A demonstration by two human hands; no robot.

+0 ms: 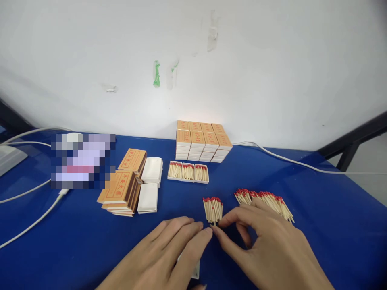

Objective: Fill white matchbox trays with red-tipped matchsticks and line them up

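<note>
A small bundle of red-tipped matches (213,207) lies on the blue table, heads pointing away from me. My right hand (266,237) has its thumb and index finger at the bundle's lower ends, closed around the match sticks there. Just left of it, my left hand (169,253) curls over a white matchbox tray (196,270), most of which its fingers hide. The left fingertips come close to the bundle's lower end. Beyond my right hand spreads a larger loose row of matches (272,201), partly covered by the knuckles.
Three filled matchbox trays (188,172) sit side by side before a block of stacked matchboxes (204,141) at the wall. Left stand piled matchbox sleeves (119,189) and empty white trays (148,197). A blurred-out object (84,161) and white cables (33,231) lie farther left.
</note>
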